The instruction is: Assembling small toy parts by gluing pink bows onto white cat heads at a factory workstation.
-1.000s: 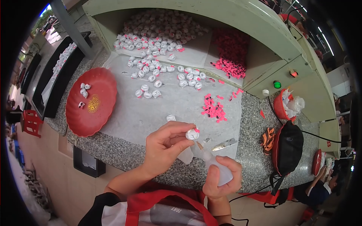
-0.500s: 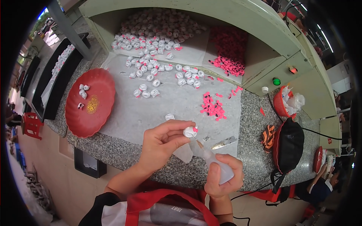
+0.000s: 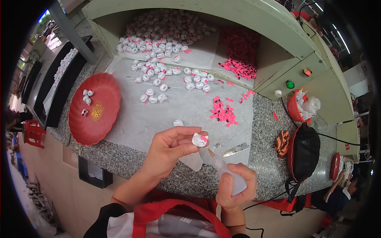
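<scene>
My left hand (image 3: 168,148) pinches a small white cat-shaped head (image 3: 199,139) with a pink bow between thumb and fingers. Just below and to the right of it, my right hand (image 3: 237,185) is wrapped round a translucent squeeze bottle (image 3: 233,178). The bottle's thin nozzle (image 3: 212,153) points up at the white head, with a small gap between them. A single white head (image 3: 178,123) lies on the paper beyond my left hand. Several small pink pieces (image 3: 224,113) are heaped on the white paper (image 3: 158,113) farther off to the right.
Groups of white heads (image 3: 158,71) lie on the paper and fill the shelf of a pale green cabinet (image 3: 198,11). A red scalloped plate (image 3: 91,123) stands left with a few heads. A metal blade (image 3: 235,150), a black pouch (image 3: 304,152) and a red basket (image 3: 294,108) are at right.
My left fingers have turned the white head so its front and bow show more. The bottle's nozzle now sits slightly farther from it. Both hands stay in nearly the same place.
</scene>
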Demonstrator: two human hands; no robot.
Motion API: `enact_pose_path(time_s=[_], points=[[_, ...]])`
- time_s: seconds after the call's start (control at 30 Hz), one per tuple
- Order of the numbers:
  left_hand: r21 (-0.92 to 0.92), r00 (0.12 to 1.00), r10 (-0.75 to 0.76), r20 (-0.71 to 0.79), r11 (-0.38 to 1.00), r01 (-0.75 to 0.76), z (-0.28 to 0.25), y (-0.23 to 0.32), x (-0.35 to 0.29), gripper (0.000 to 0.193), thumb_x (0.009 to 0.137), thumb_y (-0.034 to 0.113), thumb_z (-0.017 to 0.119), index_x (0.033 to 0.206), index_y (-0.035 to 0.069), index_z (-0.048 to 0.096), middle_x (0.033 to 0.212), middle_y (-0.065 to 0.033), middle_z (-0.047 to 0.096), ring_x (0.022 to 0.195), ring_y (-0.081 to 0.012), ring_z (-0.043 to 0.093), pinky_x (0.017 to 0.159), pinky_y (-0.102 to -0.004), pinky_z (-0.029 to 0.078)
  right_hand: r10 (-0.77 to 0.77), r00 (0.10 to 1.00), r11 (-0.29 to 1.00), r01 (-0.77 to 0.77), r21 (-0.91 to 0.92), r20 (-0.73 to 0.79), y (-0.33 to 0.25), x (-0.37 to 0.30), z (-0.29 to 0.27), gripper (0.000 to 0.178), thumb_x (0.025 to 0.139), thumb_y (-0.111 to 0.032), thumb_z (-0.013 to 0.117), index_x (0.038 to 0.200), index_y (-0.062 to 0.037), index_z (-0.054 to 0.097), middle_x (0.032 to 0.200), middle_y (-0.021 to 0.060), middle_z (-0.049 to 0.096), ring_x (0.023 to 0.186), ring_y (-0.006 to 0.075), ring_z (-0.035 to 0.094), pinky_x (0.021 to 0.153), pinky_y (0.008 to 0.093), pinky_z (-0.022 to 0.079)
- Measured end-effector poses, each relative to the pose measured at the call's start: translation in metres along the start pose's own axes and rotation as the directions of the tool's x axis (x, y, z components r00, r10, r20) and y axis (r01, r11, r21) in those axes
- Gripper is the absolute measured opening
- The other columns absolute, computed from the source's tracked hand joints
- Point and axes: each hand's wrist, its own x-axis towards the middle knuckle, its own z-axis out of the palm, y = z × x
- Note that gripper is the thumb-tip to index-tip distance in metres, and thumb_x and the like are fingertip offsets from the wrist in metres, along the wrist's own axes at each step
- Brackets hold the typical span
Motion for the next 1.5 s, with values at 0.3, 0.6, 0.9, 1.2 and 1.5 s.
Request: enact_pose_path(time_s=[0.3, 0.6, 0.9, 1.2, 1.5], points=[[0.016, 1.0, 0.01, -0.006, 1.0, -0.01, 0.0, 0.0, 0.001, 0.036, 0.075, -0.01, 0.054, 0.11, -0.003, 0.051, 0.105, -0.0187, 0.057, 0.096, -0.0283, 0.058, 0.084, -0.0351, 0.047, -0.018, 1.0, 1.0, 0.018, -0.006, 0.022, 0.0, 0.002, -0.002, 0.02, 0.072, -0.014, 0.059, 0.086, 0.0002, 0.056, 0.073, 0.0105, 0.058, 0.062, 0.018, 0.056, 0.058, 0.0274, 0.045], [0.051, 0.989, 0.09, -0.116, 0.995, -0.085, -0.024, -0.006, 0.003, 0.035, 0.074, -0.011, 0.053, 0.109, -0.005, 0.051, 0.105, -0.0172, 0.058, 0.094, -0.0253, 0.059, 0.085, -0.035, 0.047, 0.76, 0.612, 0.503, -0.766, 0.399, 0.217, 0.037, 0.039, 0.008, 0.024, 0.073, -0.004, 0.054, 0.096, 0.0044, 0.052, 0.079, 0.0081, 0.056, 0.06, 0.0142, 0.055, 0.051, 0.0232, 0.047], [0.043, 0.987, 0.087, -0.133, 0.996, -0.082, -0.032, 0.0, -0.008, 0.035, 0.074, -0.009, 0.054, 0.109, -0.005, 0.051, 0.104, -0.016, 0.058, 0.093, -0.0241, 0.059, 0.085, -0.0346, 0.046, 0.394, 0.903, 0.71, -0.18, -0.681, 0.172, 0.104, 0.066, 0.063, 0.021, 0.068, -0.02, 0.067, 0.079, -0.0023, 0.063, 0.081, 0.0166, 0.062, 0.075, 0.0305, 0.061, 0.068, 0.0363, 0.047], [0.065, 0.99, 0.065, -0.125, 0.996, -0.057, -0.017, -0.016, 0.002, 0.034, 0.075, -0.008, 0.055, 0.109, -0.004, 0.052, 0.102, -0.0145, 0.059, 0.092, -0.0221, 0.059, 0.085, -0.0356, 0.047, 0.322, 0.926, 0.874, -0.211, -0.438, 0.195, 0.114, 0.046, 0.033, 0.02, 0.069, -0.013, 0.067, 0.084, -0.0025, 0.063, 0.074, 0.0131, 0.063, 0.064, 0.0247, 0.062, 0.058, 0.0321, 0.048], [0.153, 0.991, 0.089, -0.103, 0.985, -0.073, -0.001, -0.023, 0.001, 0.032, 0.077, -0.01, 0.053, 0.108, -0.004, 0.052, 0.102, -0.0115, 0.059, 0.091, -0.0171, 0.058, 0.082, -0.0276, 0.047, 0.585, 0.68, 0.635, -0.723, 0.271, 0.442, 0.03, 0.044, 0.009, 0.008, 0.071, -0.002, 0.066, 0.077, 0.0009, 0.061, 0.066, 0.0047, 0.06, 0.053, 0.0063, 0.054, 0.044, 0.0185, 0.042]])
